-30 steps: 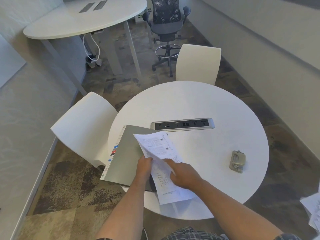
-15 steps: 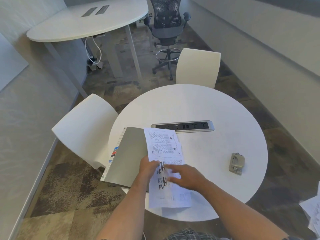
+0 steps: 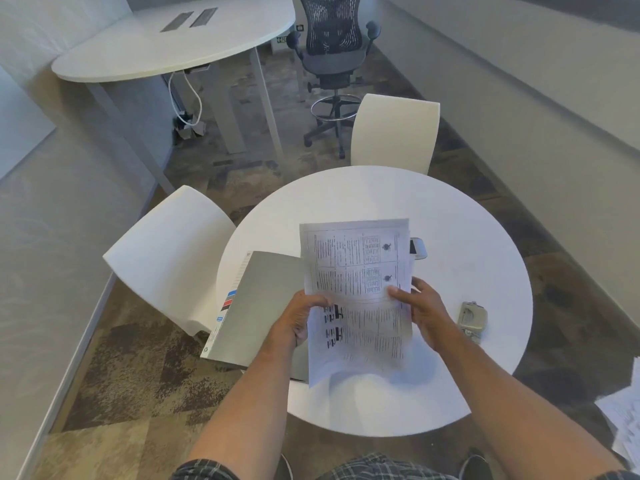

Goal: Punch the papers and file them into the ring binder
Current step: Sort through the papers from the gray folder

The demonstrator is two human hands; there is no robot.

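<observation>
Now papers [image 3: 358,289] between both hands.

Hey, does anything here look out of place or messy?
Mostly tidy. The binder overhangs the round table's left edge, and loose sheets lie off the table at lower right. Both hands hold the papers above the table.

Far and right half of round white table [image 3: 467,237] open; grey closed binder [image 3: 263,306] blocks left, small metal hole punch [image 3: 471,318] right.

matt paper sheets [image 3: 356,271], metal punch [image 3: 471,319], smooth white table [image 3: 485,237].
</observation>
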